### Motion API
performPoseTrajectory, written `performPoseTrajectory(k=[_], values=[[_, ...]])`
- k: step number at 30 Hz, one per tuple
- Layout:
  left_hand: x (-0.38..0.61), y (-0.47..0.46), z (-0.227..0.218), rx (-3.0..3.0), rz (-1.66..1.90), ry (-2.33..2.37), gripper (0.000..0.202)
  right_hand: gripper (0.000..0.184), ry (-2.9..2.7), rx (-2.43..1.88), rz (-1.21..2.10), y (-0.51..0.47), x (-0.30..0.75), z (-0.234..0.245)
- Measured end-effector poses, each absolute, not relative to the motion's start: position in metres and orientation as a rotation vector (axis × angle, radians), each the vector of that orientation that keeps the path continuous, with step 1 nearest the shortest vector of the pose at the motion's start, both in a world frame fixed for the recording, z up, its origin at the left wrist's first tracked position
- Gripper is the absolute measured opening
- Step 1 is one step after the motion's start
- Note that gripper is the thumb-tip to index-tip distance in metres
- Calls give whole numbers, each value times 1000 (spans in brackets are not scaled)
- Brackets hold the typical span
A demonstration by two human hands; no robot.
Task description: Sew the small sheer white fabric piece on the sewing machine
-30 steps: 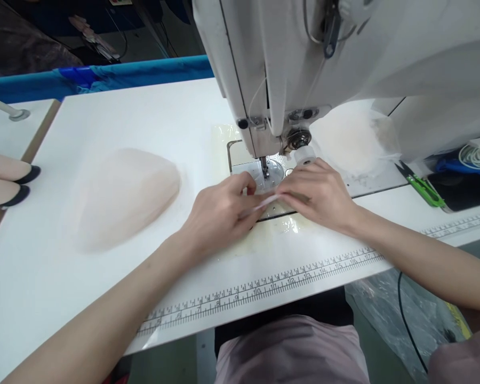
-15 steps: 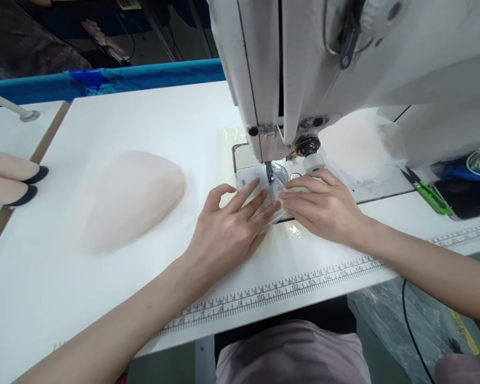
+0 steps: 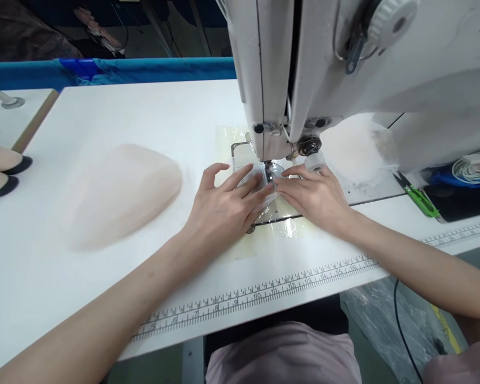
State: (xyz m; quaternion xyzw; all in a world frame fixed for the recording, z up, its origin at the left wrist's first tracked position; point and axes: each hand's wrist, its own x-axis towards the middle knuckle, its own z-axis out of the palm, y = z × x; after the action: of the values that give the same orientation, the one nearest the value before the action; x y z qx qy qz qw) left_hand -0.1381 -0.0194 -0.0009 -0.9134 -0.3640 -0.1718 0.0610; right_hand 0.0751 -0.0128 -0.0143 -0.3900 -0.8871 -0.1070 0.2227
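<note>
My left hand (image 3: 225, 205) lies flat, fingers stretched, on a small sheer fabric piece (image 3: 270, 199) at the needle (image 3: 268, 172) of a white sewing machine (image 3: 344, 69). My right hand (image 3: 312, 196) rests flat on the same piece from the right, fingertips almost meeting the left ones just in front of the presser foot. A small white spool (image 3: 314, 161) stands right behind my right hand. Most of the fabric is hidden beneath my fingers.
A pale pink stack of cut fabric (image 3: 120, 192) lies at left on the white table (image 3: 104, 112). Another sheer pile (image 3: 350, 146) sits behind the machine. Green thread snips (image 3: 418, 196) lie at right. A printed ruler (image 3: 264, 293) runs along the front edge. Dark-tipped pieces (image 3: 4, 170) lie far left.
Both hands went from pinching a thin strip to lying flat on the fabric, then slid it forward up to the needle.
</note>
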Motion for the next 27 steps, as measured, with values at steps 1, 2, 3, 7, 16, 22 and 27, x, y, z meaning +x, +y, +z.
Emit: performPoseTrajectory(k=[1,2,3,7,16,22,27], values=[[-138,-20,-1,-2752,-524,-1101,30,20,-2449,-1087,-304,-13,75,-14],[-138,-22,-1,-2740,-521,-1095,31,21,-2451,-1087,-320,-14,75,-14],[-138,-24,-1,-2724,-515,-1078,31,23,-2457,-1072,-346,-15,75,-13],[-140,-34,1,-2684,-458,-952,33,29,-2487,-934,-477,-18,78,-13],[-141,-33,1,-2722,-480,-950,32,28,-2499,-913,-583,-19,79,-10],[-140,-29,-2,-2741,-559,-973,31,30,-2503,-957,-597,-19,78,-10],[-140,-27,-3,-2716,-571,-964,30,27,-2491,-975,-618,-17,77,-12]])
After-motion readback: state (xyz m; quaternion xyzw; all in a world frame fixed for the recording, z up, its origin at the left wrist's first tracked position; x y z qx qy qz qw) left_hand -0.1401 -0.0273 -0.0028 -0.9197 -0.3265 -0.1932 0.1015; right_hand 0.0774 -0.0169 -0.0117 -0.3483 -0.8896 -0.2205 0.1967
